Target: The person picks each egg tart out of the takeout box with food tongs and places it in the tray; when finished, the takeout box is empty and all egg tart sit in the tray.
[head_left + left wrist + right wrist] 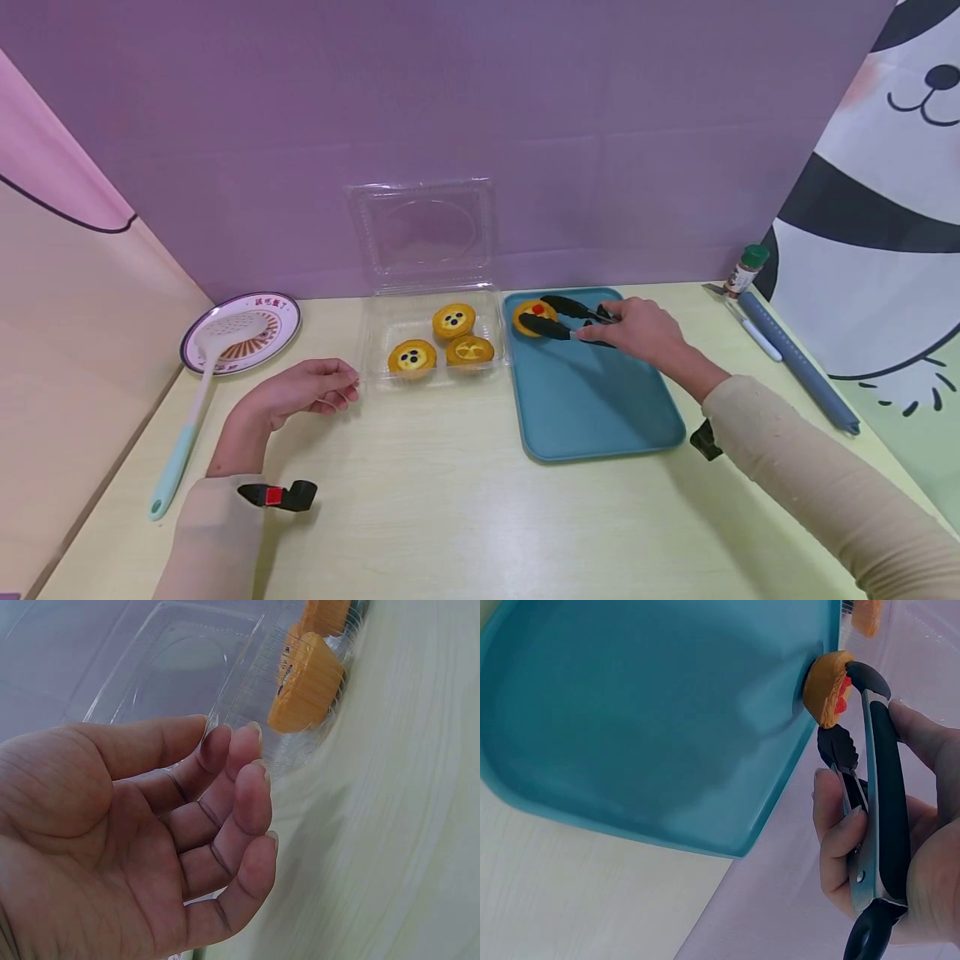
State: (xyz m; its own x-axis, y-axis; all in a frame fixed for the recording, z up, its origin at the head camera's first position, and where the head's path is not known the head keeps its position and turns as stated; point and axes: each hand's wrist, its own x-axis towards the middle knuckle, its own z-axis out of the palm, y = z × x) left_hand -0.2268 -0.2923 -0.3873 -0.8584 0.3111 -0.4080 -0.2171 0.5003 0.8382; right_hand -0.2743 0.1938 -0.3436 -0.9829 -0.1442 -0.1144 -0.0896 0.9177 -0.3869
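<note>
My right hand [641, 329] grips black-and-silver tongs [889, 802]. Their black tips lie on either side of a tart with red topping [535, 317], over the far left corner of a blue tray [600, 417]. Whether the tart rests on the tray or is slightly raised, I cannot tell. To the left, my left hand [311, 390] hovers with loosely curled fingers beside a clear hinged container [371, 342]; contact with its edge is unclear. Inside are two blueberry-topped tarts [412, 358], [453, 320] and one yellow-topped tart [470, 350]. The container's lid [427, 233] stands raised behind.
At far left a slotted spatula [176, 467] leans on a patterned plate [281, 329]. To the right of the tray lie a white-handled knife [761, 340] and a dark blue rod [802, 367]. A green-capped spice jar [746, 271] stands at the back right.
</note>
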